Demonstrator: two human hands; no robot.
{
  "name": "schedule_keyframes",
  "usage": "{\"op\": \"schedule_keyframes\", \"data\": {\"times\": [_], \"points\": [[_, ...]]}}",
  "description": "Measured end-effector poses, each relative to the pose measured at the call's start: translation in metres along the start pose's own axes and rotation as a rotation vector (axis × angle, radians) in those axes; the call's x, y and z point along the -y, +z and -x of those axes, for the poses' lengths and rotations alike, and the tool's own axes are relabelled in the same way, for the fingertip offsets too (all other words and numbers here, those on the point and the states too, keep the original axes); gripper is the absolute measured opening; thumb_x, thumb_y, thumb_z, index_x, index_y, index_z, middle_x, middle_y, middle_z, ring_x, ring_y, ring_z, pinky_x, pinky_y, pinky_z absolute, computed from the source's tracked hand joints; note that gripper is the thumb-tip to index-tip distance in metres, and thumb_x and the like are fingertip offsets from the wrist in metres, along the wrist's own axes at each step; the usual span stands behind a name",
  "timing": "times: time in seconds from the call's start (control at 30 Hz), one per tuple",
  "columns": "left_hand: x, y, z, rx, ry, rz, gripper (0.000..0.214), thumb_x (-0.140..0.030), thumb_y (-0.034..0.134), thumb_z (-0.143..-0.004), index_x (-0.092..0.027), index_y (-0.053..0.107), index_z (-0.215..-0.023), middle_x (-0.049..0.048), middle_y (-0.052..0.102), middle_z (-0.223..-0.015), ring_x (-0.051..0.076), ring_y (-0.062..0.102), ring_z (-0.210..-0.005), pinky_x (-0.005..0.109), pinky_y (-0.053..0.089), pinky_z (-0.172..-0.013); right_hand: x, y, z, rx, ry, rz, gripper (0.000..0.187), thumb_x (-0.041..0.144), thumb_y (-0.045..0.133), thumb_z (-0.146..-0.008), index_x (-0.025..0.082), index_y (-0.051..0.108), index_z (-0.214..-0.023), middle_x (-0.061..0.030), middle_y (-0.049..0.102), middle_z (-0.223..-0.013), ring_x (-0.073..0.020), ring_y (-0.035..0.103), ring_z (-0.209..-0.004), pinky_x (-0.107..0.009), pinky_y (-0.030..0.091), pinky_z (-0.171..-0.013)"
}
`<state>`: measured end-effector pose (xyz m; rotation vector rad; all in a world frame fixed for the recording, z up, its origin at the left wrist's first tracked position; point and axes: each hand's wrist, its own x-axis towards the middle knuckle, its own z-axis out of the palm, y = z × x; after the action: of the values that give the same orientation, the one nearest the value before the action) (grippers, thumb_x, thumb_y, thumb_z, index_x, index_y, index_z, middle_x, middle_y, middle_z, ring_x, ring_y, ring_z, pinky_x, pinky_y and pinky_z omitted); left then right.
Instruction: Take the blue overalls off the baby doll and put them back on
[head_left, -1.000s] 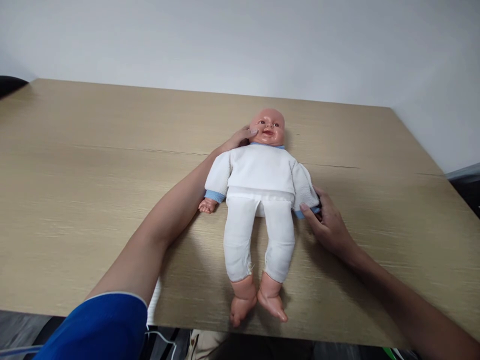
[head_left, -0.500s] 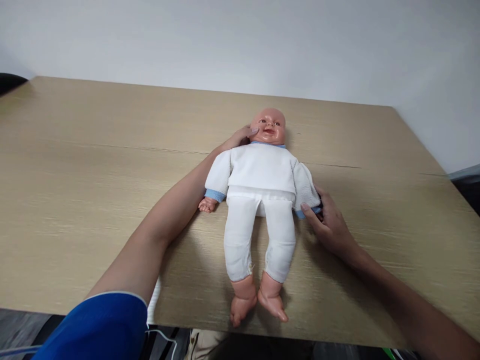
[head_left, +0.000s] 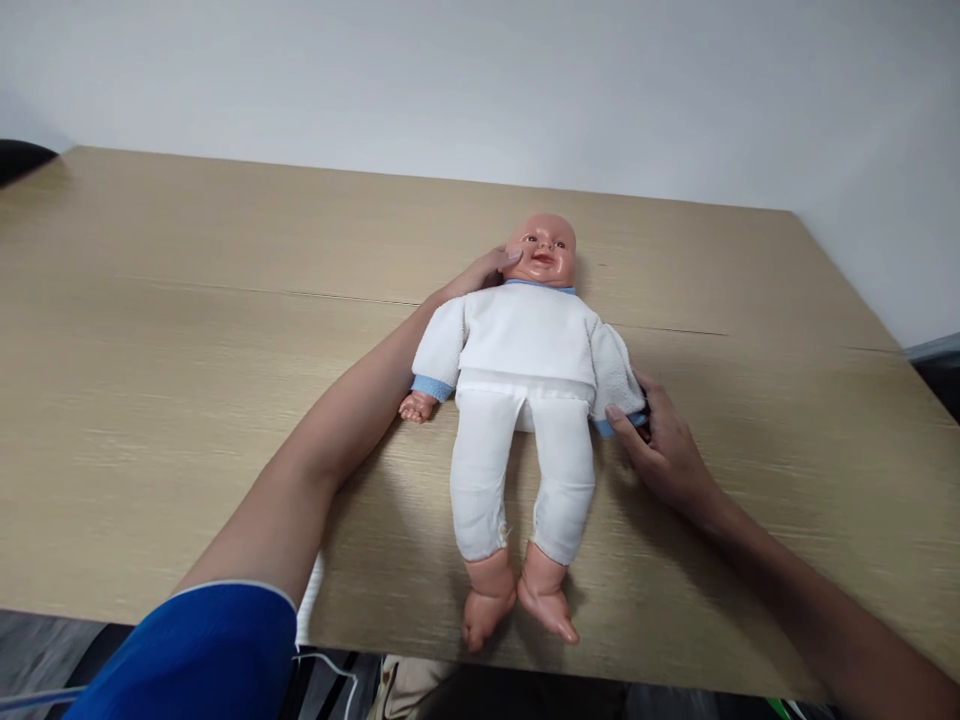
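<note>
A baby doll (head_left: 525,340) lies face up, with its bare feet toward me. It wears a white long-sleeved top with blue cuffs and collar, and white trousers. My left hand (head_left: 489,270) is at the left side of the doll's head (head_left: 551,245), thumb on its cheek; the other fingers are hidden behind the head and shoulder. My right hand (head_left: 664,440) is closed around the cuff (head_left: 616,424) of the sleeve on the right, its thumb on top. The doll's hand inside that cuff is hidden.
The wooden table (head_left: 187,400) reaches back to a pale wall (head_left: 480,90). A seam crosses its top behind the doll. A dark rounded object (head_left: 26,160) shows at the far left edge. A white cable (head_left: 337,672) hangs below the front edge.
The whole view has shifted slightly, so the doll sits a little further right. Both hands keep their places on the doll's head and cuff.
</note>
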<state>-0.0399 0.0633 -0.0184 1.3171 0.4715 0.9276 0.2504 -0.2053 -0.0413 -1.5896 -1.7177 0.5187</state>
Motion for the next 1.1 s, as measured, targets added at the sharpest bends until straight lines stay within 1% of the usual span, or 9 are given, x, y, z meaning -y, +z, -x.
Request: {"op": "schedule_keyframes", "data": {"times": [0.27,0.5,0.6,0.73,0.83,0.9,0.97,1.03,1.1], "points": [[0.000,-0.010,-0.005,0.051,-0.053,-0.017,0.075,-0.079,0.084,-0.090,-0.022,0.083,-0.139,0.0148,0.086,-0.160,0.052,0.056,-0.181,0.065,0.049,-0.149,-0.001,-0.001,0.000,0.002,0.008,0.008,0.079,0.079,0.070,-0.115,0.023,0.065,-0.170,-0.0236,0.081,-0.160,-0.0447,0.080,-0.140,-0.067,0.065,-0.126],[0.001,-0.011,-0.003,0.084,-0.055,0.029,0.070,-0.074,0.082,-0.097,-0.019,0.081,-0.141,0.0163,0.083,-0.165,0.051,0.054,-0.183,0.063,0.047,-0.151,-0.001,0.000,0.000,-0.005,0.003,0.006,0.083,0.081,0.069,-0.115,0.019,0.065,-0.171,-0.0263,0.080,-0.160,-0.0451,0.081,-0.138,-0.067,0.066,-0.123],[0.002,-0.008,-0.002,0.049,-0.040,0.051,0.068,-0.072,0.082,-0.097,-0.020,0.082,-0.142,0.0159,0.084,-0.164,0.049,0.057,-0.181,0.062,0.047,-0.151,-0.001,-0.001,0.000,-0.004,0.000,0.008,0.081,0.080,0.069,-0.115,0.021,0.066,-0.170,-0.0253,0.081,-0.159,-0.0445,0.081,-0.137,-0.066,0.067,-0.122],[0.005,-0.010,-0.008,0.031,-0.031,0.028,0.069,-0.075,0.085,-0.093,-0.022,0.083,-0.137,0.0167,0.086,-0.160,0.048,0.060,-0.179,0.062,0.048,-0.151,0.001,-0.002,-0.002,0.007,0.007,0.004,0.081,0.081,0.070,-0.114,0.022,0.066,-0.170,-0.0242,0.082,-0.157,-0.0444,0.082,-0.134,-0.066,0.067,-0.121],[0.006,-0.021,-0.016,0.060,-0.024,-0.007,0.079,-0.079,0.095,-0.084,-0.021,0.085,-0.135,0.0206,0.086,-0.157,0.050,0.065,-0.174,0.063,0.051,-0.148,0.001,-0.002,-0.004,0.011,0.000,0.008,0.080,0.080,0.069,-0.115,0.021,0.066,-0.169,-0.0237,0.083,-0.153,-0.0441,0.082,-0.130,-0.065,0.067,-0.119],[0.007,-0.033,-0.019,0.016,-0.030,-0.027,0.088,-0.076,0.104,-0.074,-0.021,0.084,-0.140,0.0225,0.083,-0.162,0.049,0.066,-0.173,0.063,0.051,-0.147,0.000,-0.002,-0.005,0.005,-0.014,0.003,0.079,0.079,0.068,-0.115,0.021,0.066,-0.168,-0.0237,0.083,-0.151,-0.0440,0.082,-0.129,-0.066,0.067,-0.119],[0.005,-0.046,-0.019,-0.093,-0.053,-0.076,0.098,-0.071,0.110,-0.068,-0.022,0.080,-0.147,0.0242,0.073,-0.174,0.048,0.060,-0.178,0.064,0.048,-0.149,-0.002,-0.001,-0.006,-0.004,-0.030,-0.006,0.079,0.080,0.068,-0.114,0.021,0.066,-0.167,-0.0243,0.082,-0.152,-0.0441,0.082,-0.129,-0.067,0.066,-0.119],[0.000,-0.056,-0.015,-0.221,-0.051,-0.165,0.102,-0.066,0.112,-0.066,-0.023,0.076,-0.151,0.0249,0.062,-0.183,0.049,0.049,-0.184,0.065,0.042,-0.151,-0.004,0.001,-0.007,-0.007,-0.033,-0.011,0.080,0.080,0.069,-0.114,0.021,0.066,-0.167,-0.0244,0.082,-0.153,-0.0436,0.081,-0.130,-0.067,0.066,-0.120],[-0.009,-0.060,-0.008,-0.284,-0.003,-0.281,0.099,-0.061,0.112,-0.070,-0.023,0.075,-0.154,0.0231,0.058,-0.185,0.051,0.040,-0.187,0.064,0.034,-0.154,-0.007,0.002,-0.008,-0.010,-0.027,-0.015,0.080,0.080,0.070,-0.114,0.022,0.066,-0.168,-0.0237,0.082,-0.153,-0.0427,0.081,-0.130,-0.067,0.066,-0.121]]}}
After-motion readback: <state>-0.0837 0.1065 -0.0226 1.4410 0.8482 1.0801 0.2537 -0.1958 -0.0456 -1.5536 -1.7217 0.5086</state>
